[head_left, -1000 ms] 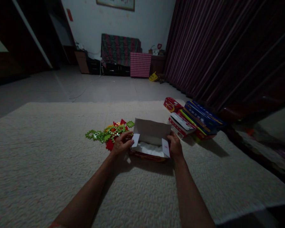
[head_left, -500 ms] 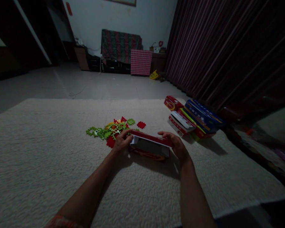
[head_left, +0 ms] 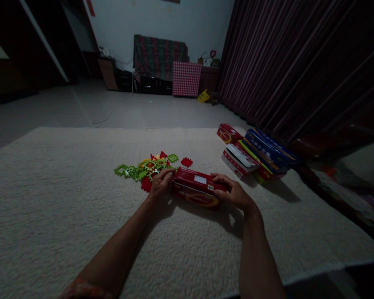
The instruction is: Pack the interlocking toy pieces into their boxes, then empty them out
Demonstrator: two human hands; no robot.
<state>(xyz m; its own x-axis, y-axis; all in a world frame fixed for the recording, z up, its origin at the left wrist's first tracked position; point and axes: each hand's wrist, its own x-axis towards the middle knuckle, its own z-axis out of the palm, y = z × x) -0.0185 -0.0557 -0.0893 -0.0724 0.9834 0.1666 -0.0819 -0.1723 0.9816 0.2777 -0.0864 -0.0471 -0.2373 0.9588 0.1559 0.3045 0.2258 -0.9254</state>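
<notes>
Holds the left end of the red box (head_left: pixel 195 186) with the left hand (head_left: pixel 160 182), with bent fingers set close together and a thumb near the upper corner. Cannot tell exactly where the left fingertips press. Touches the right end of the box's top with the right hand (head_left: pixel 235 193), with loosely bent fingers a little apart. Between both hands, on the pale quilt (head_left: pixel 81 191), long side toward the camera and top panel down, with a white label (head_left: pixel 200 179) on top.

Just beyond the left hand, in a loose pile: green pieces (head_left: pixel 135 172), with red and yellow ones mixed in. Near the pile but apart from it, a single red piece (head_left: pixel 186 162).

Farther off, beyond the right hand, in a group: a white-topped box (head_left: pixel 239 158), a small red carton (head_left: pixel 227 133), a blue box (head_left: pixel 266 150) and some yellow-green packaging (head_left: pixel 262 178).

Past the quilt, on the grey floor (head_left: pixel 65 104), a yellow object (head_left: pixel 203 96), too small to make out. Beside it, a red checked cloth (head_left: pixel 186 79); to the right, a dark purple curtain (head_left: pixel 262 62).
</notes>
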